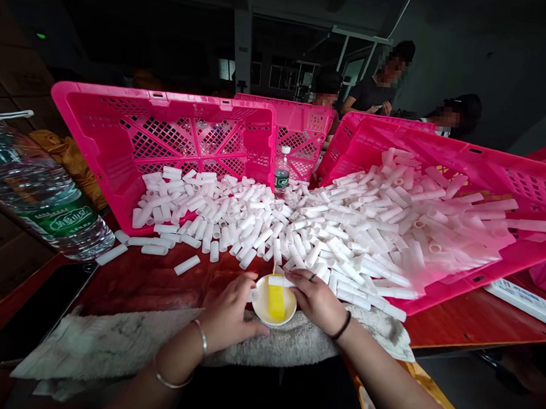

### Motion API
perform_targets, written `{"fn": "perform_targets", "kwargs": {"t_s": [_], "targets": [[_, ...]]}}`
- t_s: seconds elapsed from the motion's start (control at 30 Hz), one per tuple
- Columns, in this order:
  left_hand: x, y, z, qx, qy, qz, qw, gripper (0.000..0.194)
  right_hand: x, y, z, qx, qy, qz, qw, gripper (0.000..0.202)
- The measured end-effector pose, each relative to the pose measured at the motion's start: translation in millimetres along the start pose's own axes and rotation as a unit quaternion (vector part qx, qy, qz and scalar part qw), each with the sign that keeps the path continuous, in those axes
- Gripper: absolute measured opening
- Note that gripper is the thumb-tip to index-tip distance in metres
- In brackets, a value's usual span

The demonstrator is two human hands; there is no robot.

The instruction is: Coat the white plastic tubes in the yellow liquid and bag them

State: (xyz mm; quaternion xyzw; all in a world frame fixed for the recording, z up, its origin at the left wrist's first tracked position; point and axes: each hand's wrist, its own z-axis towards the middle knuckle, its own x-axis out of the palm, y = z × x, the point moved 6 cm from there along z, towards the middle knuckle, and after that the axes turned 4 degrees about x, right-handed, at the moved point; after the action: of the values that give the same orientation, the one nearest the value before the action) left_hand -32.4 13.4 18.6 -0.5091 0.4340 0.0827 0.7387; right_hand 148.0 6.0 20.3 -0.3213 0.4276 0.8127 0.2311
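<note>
In front of me a small white bowl [257, 304] holds a yellow block [276, 301], possibly a sponge, and a thin stick end shows at its far rim. My right hand [317, 300] pinches a short white tube [281, 281] lengthwise over the block. On the bowl's left side is my left hand [230, 310], its fingers curled around a small translucent white piece [252, 295], its thumb reaching out along the near rim. Beyond the bowl lies a big heap of white tubes [253, 222].
Tubes spill from two tilted pink crates, one left [87, 148] and one right [464, 280]. A small water bottle [282, 174] stands between them; a large bottle [44, 195] is at left. A grey towel [128, 337] lines the red table's edge [122, 287]. People [379, 90] work behind.
</note>
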Motion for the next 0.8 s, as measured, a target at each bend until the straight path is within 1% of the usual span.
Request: {"fn": "perform_targets", "kwargs": {"t_s": [0.03, 0.07, 0.13, 0.2, 0.27, 0.33, 0.37, 0.4, 0.47, 0.53, 0.57, 0.63, 0.7, 0.73, 0.77, 0.8], "targets": [[6.3, -1, 4, 0.004, 0.001, -0.005, 1.000, 0.078, 2, 0, 1, -0.013, -0.001, -0.002, 1.000, 0.029], [11.4, -1, 7, 0.005, 0.002, -0.010, 1.000, 0.084, 4, 0, 1, -0.025, 0.000, -0.003, 1.000, 0.027], [17.7, 1, 11, 0.005, 0.000, -0.021, 1.000, 0.086, 3, 2, -2, -0.035, 0.007, 0.004, 0.999, 0.024], [19.2, 4, 12, 0.005, -0.007, -0.034, 0.999, 0.085, 0, 4, -5, -0.018, 0.022, 0.029, 0.999, 0.022], [18.6, 6, 12, 0.010, -0.007, -0.046, 0.999, 0.084, -3, 4, -7, 0.020, 0.038, 0.057, 0.997, 0.027], [17.7, 8, 11, 0.016, -0.001, -0.055, 0.998, 0.085, -5, 4, -10, 0.058, 0.047, 0.064, 0.995, 0.030], [17.5, 8, 11, 0.016, 0.001, -0.059, 0.998, 0.085, -6, 4, -11, 0.064, 0.048, 0.059, 0.995, 0.029], [17.4, 9, 11, 0.014, 0.003, -0.063, 0.998, 0.086, -6, 5, -12, 0.059, 0.046, 0.055, 0.996, 0.026], [17.4, 11, 11, 0.008, 0.003, -0.068, 0.998, 0.087, -6, 10, -13, 0.020, 0.041, 0.050, 0.998, 0.021], [17.6, 12, 11, 0.006, 0.002, -0.071, 0.997, 0.087, -5, 12, -15, -0.003, 0.040, 0.069, 0.997, 0.019], [17.9, 13, 11, 0.008, 0.002, -0.073, 0.997, 0.087, -4, 11, -16, 0.010, 0.044, 0.091, 0.995, 0.020], [18.3, 13, 11, 0.013, 0.000, -0.076, 0.997, 0.086, 0, 4, -18, 0.080, 0.055, 0.141, 0.985, 0.023], [19.0, 15, 11, 0.015, -0.001, -0.077, 0.997, 0.087, 2, -1, -21, 0.141, 0.049, 0.150, 0.977, 0.023], [19.4, 15, 11, 0.017, -0.002, -0.077, 0.997, 0.087, 2, -1, -23, 0.146, 0.040, 0.136, 0.979, 0.021], [19.9, 16, 11, 0.019, -0.002, -0.076, 0.997, 0.088, 1, 2, -23, 0.130, 0.030, 0.113, 0.985, 0.019], [20.3, 17, 11, 0.021, -0.003, -0.076, 0.997, 0.088, 0, 7, -24, 0.100, 0.021, 0.090, 0.991, 0.018]]}}
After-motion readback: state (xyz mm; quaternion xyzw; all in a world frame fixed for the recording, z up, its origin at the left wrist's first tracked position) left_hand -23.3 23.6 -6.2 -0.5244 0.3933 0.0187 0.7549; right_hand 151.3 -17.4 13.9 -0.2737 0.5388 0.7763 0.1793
